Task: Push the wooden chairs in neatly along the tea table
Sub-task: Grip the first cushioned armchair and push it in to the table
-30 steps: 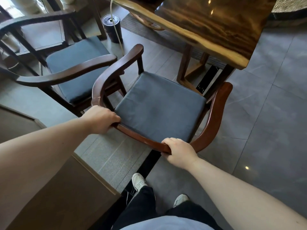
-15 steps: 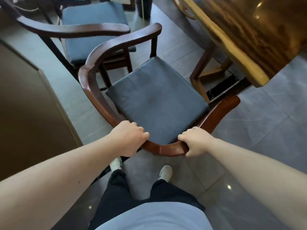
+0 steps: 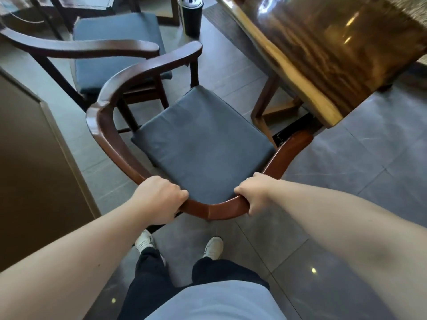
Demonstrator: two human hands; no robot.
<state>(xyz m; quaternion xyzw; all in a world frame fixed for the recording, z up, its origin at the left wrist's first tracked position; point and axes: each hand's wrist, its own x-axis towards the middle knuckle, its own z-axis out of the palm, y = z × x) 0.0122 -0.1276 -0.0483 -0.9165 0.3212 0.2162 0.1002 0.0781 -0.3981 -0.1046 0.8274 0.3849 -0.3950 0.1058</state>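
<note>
A wooden armchair (image 3: 111,125) with a curved back rail and a dark blue seat cushion stands in front of me, its front facing the tea table. My left hand (image 3: 159,199) grips the back rail on the left, and my right hand (image 3: 251,192) grips it on the right. The glossy brown tea table (image 3: 328,49) fills the upper right, and its corner hangs over the chair's right arm tip. A second wooden armchair (image 3: 92,46) with the same blue cushion stands behind it at the upper left, its arm close to the near chair's left arm.
A black cylindrical bin (image 3: 191,15) stands on the grey tiled floor beside the table's long edge. A brown cabinet (image 3: 34,162) runs along my left. The table's wooden leg frame (image 3: 263,112) sits just right of the seat. My feet are right behind the chair.
My hands have slid closer together on the back rail. The chair has turned and shifted so its right arm tip now sits near the table corner, and I stand directly behind it.
</note>
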